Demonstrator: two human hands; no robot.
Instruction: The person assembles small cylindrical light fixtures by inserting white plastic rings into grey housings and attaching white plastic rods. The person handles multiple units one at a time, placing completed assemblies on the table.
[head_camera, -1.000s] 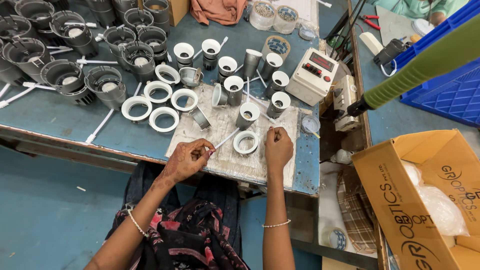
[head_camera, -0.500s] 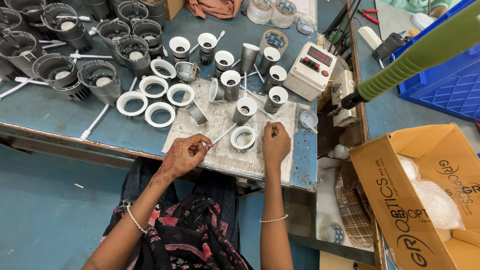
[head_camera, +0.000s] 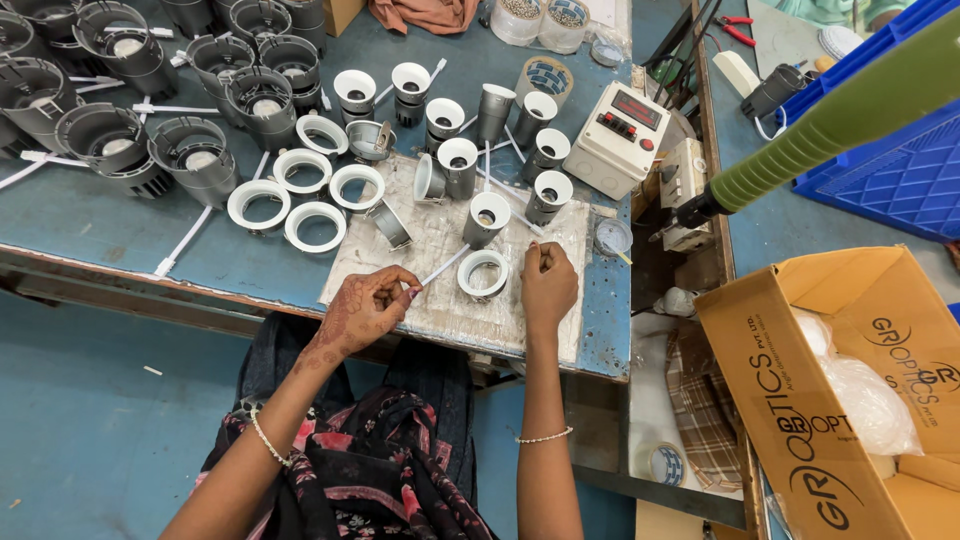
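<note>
Fingers of the left hand (head_camera: 365, 310) pinch a white strip (head_camera: 443, 267) beside the white ring (head_camera: 483, 274); right hand (head_camera: 548, 285) closed on something unseen; steady feeding seems wise.

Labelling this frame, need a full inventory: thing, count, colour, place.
white rings: about six, bench left of mat
grey housings: many, dark, far left
small cups: about ten, grey and white, on and behind mat
ring: one, white, between hands
mat: one, pale, bench edge
control box: one, cream, right of mat
carton: one, brown, right
crate: one, blue, far right
left hand: pinches white stick
right hand: grip closed, contents hidden
</note>
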